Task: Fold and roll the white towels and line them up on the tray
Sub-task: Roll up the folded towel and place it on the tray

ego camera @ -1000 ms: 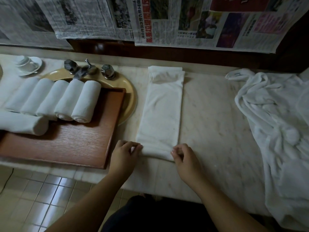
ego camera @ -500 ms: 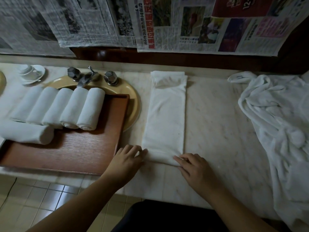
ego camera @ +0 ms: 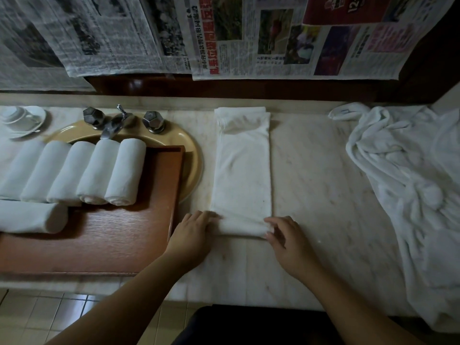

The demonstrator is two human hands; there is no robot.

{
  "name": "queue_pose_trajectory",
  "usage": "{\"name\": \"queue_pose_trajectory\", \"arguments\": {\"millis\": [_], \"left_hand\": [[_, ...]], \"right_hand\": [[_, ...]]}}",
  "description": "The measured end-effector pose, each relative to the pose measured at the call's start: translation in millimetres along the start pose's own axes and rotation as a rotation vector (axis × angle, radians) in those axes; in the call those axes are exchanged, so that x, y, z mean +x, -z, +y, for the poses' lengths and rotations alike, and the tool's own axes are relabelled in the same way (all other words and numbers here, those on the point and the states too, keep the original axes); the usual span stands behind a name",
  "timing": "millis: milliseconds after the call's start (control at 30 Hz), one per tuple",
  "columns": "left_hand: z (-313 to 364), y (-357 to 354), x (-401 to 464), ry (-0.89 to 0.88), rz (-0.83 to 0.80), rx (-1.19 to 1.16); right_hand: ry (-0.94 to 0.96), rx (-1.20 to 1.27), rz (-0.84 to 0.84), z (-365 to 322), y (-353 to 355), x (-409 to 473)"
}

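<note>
A white towel, folded into a long narrow strip, lies on the marble counter and runs away from me. Its near end is curled into a small roll. My left hand grips the roll's left end and my right hand grips its right end. To the left, a brown wooden tray carries several rolled white towels side by side, and one more rolled towel lies crosswise in front of them.
The tray rests over a yellow sink with a metal tap. A cup and saucer stand at the far left. A heap of loose white towels covers the counter's right side. Newspapers hang on the wall.
The towel's near end lay flat under my fingers a second ago; both hands have turned it over into a small roll and moved slightly forward.
</note>
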State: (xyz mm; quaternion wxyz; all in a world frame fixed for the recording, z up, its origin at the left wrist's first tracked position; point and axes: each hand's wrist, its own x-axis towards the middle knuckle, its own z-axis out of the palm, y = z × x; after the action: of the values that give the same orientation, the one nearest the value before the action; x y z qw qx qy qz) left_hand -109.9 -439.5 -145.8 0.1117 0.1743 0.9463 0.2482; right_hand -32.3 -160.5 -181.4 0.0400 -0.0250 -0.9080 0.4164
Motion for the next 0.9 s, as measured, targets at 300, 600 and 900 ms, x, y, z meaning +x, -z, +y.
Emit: {"name": "queue_pose_trajectory", "arguments": {"millis": [300,600,900], "left_hand": [[10.5,-1.6,11.9,-0.070,0.206,0.120],[-3.1,-5.9,2.1,-0.304,0.194,0.292],[15.4,-2.3,27.9,0.182,0.090,-0.197]], "right_hand": [[0.257,-0.329,0.010,-8.8,12.2,8.8],[0.372,-0.484,0.005,2.9,13.1,13.8],[-0.074,-0.032,-0.119,-0.5,10.5,40.9]]}}
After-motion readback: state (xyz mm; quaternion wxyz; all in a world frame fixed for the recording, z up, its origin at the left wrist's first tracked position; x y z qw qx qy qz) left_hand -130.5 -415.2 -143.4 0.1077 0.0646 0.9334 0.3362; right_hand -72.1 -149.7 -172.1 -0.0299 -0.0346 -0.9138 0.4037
